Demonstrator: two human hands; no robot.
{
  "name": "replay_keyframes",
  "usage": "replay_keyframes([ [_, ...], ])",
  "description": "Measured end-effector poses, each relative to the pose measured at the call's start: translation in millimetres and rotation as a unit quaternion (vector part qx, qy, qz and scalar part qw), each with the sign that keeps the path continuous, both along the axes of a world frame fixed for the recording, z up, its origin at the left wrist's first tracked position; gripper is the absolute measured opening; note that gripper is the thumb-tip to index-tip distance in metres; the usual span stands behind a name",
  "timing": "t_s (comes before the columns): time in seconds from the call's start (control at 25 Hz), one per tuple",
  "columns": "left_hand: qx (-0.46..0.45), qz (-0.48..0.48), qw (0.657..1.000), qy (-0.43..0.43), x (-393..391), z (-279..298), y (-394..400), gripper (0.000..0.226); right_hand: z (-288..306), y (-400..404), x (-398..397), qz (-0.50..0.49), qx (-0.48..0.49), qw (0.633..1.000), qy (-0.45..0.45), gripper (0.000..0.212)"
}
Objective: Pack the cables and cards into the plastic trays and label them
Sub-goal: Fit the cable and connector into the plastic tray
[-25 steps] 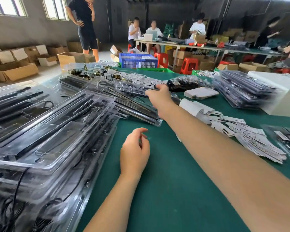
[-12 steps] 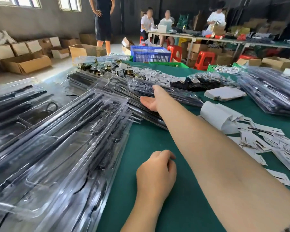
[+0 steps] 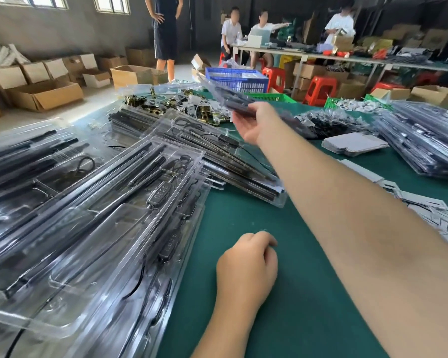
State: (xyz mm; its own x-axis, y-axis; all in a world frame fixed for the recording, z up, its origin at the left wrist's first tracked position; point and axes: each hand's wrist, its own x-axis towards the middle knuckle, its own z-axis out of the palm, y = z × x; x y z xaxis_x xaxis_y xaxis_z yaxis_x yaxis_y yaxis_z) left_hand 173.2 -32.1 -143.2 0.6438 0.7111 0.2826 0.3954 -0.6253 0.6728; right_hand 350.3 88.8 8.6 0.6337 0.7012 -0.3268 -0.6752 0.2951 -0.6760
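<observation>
Plastic tray is up off the green table, tilted in the air, pinched at its near end by the right hand, fingers clamped round the edge. Thin, clear and flexible, probably light but slippery; a mid-length grip would sag less. Left hand rests curled, holding nothing.

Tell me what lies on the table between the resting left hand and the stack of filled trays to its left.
Nothing: in the head view, only bare green table separates the left hand from the filled trays.
</observation>
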Motion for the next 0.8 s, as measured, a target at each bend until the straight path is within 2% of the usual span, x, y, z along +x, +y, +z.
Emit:
replay_keyframes([
  [0.24, -0.006, 0.008, 1.0, 0.011, 0.6, 0.7, 0.1, 0.024, 27.8, -118.1, 2.3, 0.071, -0.01, 0.974, -0.216, 0.013],
  [0.28, -0.004, 0.008, 1.0, 0.015, 0.5, 0.2, 0.1, 0.023, 27.1, -147.5, 4.1, 0.079, -0.031, 0.965, -0.25, 0.015],
  [0.36, 0.002, 0.004, 1.0, 0.02, 0.0, 1.2, -0.3, 0.022, 23.1, -212.9, 1.9, 0.063, -0.136, 0.937, -0.315, 0.016],
  [0.44, 0.009, -0.001, 1.0, 0.017, -0.5, 1.7, -0.1, 0.022, 12.0, -271.9, -4.5, 0.05, -0.198, 0.93, -0.305, 0.019],
  [0.52, 0.019, -0.002, 1.0, 0.02, -2.1, 3.6, -3.3, 0.022, -0.5, -319.7, -16.3, 0.043, -0.194, 0.942, -0.27, 0.011],
  [0.64, 0.005, -0.01, 1.0, -0.016, -5.4, 3.9, -8.1, 0.022, -20.0, -366.9, -31.8, 0.06, -0.213, 0.938, -0.265, 0.026],
  [0.72, -0.079, -0.023, 0.991, -0.101, -6.5, 4.4, -10.0, 0.019, -32.1, -382.0, -38.7, 0.101, -0.242, 0.925, -0.276, 0.034],
  [0.8, -0.213, -0.048, 0.96, -0.177, -4.8, 7.4, -13.2, 0.021, -42.6, -385.2, -43.3, 0.134, -0.262, 0.913, -0.284, 0.037],
])
